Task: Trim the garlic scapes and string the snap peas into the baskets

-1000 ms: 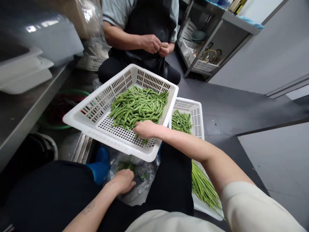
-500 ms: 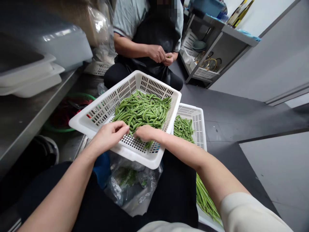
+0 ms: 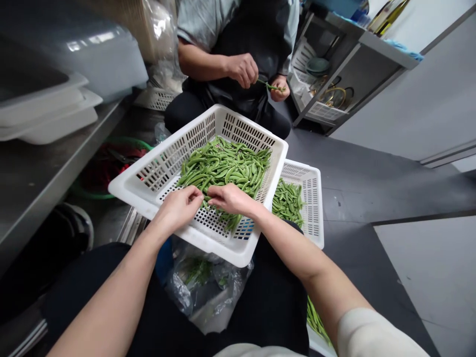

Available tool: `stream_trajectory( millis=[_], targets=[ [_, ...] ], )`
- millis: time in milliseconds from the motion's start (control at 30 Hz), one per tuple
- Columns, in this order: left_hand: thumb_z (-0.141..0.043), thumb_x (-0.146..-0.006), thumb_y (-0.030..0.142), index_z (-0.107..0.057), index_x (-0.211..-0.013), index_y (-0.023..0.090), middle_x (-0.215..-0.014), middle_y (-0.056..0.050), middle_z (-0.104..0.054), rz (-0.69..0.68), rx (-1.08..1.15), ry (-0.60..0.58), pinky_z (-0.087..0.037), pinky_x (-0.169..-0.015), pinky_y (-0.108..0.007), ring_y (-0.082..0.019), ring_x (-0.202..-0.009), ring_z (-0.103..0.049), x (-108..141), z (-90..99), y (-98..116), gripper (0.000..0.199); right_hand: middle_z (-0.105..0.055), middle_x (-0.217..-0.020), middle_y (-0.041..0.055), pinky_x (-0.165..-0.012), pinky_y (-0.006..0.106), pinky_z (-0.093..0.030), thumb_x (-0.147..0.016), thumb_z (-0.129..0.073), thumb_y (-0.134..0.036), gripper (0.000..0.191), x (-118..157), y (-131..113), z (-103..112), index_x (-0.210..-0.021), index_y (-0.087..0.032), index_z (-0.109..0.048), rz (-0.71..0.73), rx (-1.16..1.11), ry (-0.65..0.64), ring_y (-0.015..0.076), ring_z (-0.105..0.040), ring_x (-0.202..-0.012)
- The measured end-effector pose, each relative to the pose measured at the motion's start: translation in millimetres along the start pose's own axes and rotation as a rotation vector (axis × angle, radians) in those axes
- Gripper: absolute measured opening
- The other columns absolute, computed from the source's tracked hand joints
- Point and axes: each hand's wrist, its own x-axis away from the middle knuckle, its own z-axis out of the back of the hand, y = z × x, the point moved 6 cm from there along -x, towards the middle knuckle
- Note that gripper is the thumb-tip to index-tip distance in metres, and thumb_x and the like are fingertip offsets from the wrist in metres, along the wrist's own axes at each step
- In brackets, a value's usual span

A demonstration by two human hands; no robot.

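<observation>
Both hands meet over the near edge of the pea pod heap: the left hand, up from the plastic bag a second ago, pinches one pod's end while the right hand grips the other. The pods lie in the upper white basket; another basket sits beyond. Opposite, a co-worker's hands pull a pod. No writing is readable.
</observation>
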Motion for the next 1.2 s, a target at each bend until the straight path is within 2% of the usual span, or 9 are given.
stream_trajectory(
  millis=[100,367,500,633,800,867,967,1067,1200],
  targets=[
    [-0.038,-0.071,0.042,-0.055,-0.066,0.021,-0.060,0.001,-0.056,-0.030,0.042,-0.046,-0.036,-0.058,-0.027,-0.017,-0.060,-0.051,1,-1.7,3,0.027,-0.051,-0.067,-0.0016,-0.056,0.023,-0.024,-0.087,-0.049,-0.021,0.011,7,-8,10,-0.079,-0.016,-0.055,0.014,-0.026,0.063,0.0100,-0.038,-0.058],
    [-0.040,-0.063,0.041,-0.049,-0.055,0.021,-0.054,0.003,-0.047,-0.011,0.158,-0.063,-0.033,-0.055,-0.025,-0.014,-0.057,-0.045,0,-2.6,8,0.024,-0.054,-0.073,0.0017,-0.054,0.024,-0.022,-0.087,-0.045,-0.019,0.012,12,-15,10,-0.079,-0.017,-0.054,0.043,0.027,0.143,0.0111,-0.043,-0.061],
    [-0.040,-0.062,0.040,-0.050,-0.055,0.020,-0.054,0.003,-0.046,0.015,0.189,0.008,-0.033,-0.057,-0.025,-0.014,-0.059,-0.045,-1,3.9,5,0.023,-0.056,-0.068,0.0002,-0.058,0.022,-0.037,-0.084,-0.052,-0.026,0.010,16,0,25,-0.080,-0.017,-0.051,0.035,-0.487,0.330,0.0113,-0.053,-0.063],
    [-0.043,-0.062,0.037,-0.050,-0.055,0.020,-0.053,0.003,-0.048,0.013,0.256,-0.095,-0.033,-0.054,-0.025,-0.014,-0.055,-0.044,0,0.6,4,0.020,-0.062,-0.073,0.0012,-0.054,0.023,-0.048,-0.075,-0.064,-0.043,0.030,19,28,30,-0.083,-0.018,-0.049,-0.119,-1.125,0.398,0.0141,-0.063,-0.066],
    [-0.046,-0.072,0.049,-0.058,-0.081,0.020,-0.072,0.001,-0.062,-0.034,0.458,-0.094,-0.041,-0.054,-0.024,-0.014,-0.056,-0.051,1,-4.1,15,0.033,-0.062,-0.067,-0.0016,-0.051,0.020,-0.049,-0.063,-0.075,-0.046,0.039,19,23,27,-0.078,-0.017,-0.052,-0.151,-1.265,0.376,0.0119,-0.063,-0.063],
    [-0.045,-0.076,0.050,-0.057,-0.077,0.019,-0.067,0.002,-0.059,-0.086,0.464,-0.104,-0.040,-0.054,-0.023,-0.012,-0.054,-0.049,2,-5.8,22,0.033,-0.060,-0.064,-0.0030,-0.049,0.017,-0.047,-0.060,-0.077,-0.047,0.042,17,18,26,-0.076,-0.016,-0.053,-0.151,-1.271,0.386,0.0104,-0.062,-0.060],
    [-0.044,-0.079,0.044,-0.051,-0.061,0.019,-0.054,0.004,-0.049,-0.189,0.390,-0.115,-0.037,-0.053,-0.022,-0.011,-0.051,-0.044,4,-4.1,33,0.032,-0.058,-0.057,-0.0024,-0.038,0.015,-0.039,-0.066,-0.066,-0.062,0.049,12,22,18,-0.071,-0.015,-0.052,-0.253,-1.346,0.262,0.0087,-0.058,-0.049],
    [-0.044,-0.079,0.042,-0.052,-0.059,0.018,-0.054,0.004,-0.046,-0.278,0.299,-0.151,-0.034,-0.052,-0.021,-0.010,-0.054,-0.043,7,-2.4,40,0.031,-0.053,-0.045,-0.0013,-0.031,0.015,-0.029,-0.074,-0.049,-0.072,0.058,11,29,5,-0.063,-0.014,-0.049,-0.395,-1.322,0.008,0.0063,-0.047,-0.034],
    [-0.045,-0.078,0.041,-0.051,-0.056,0.018,-0.052,0.004,-0.045,-0.304,0.302,-0.181,-0.032,-0.051,-0.021,-0.010,-0.053,-0.042,10,-3.8,41,0.032,-0.051,-0.044,-0.0040,-0.033,0.014,-0.029,-0.061,-0.074,-0.056,0.049,15,12,-3,-0.062,-0.012,-0.050,-0.202,-1.222,-0.309,0.0041,-0.044,-0.034]
  ],
)
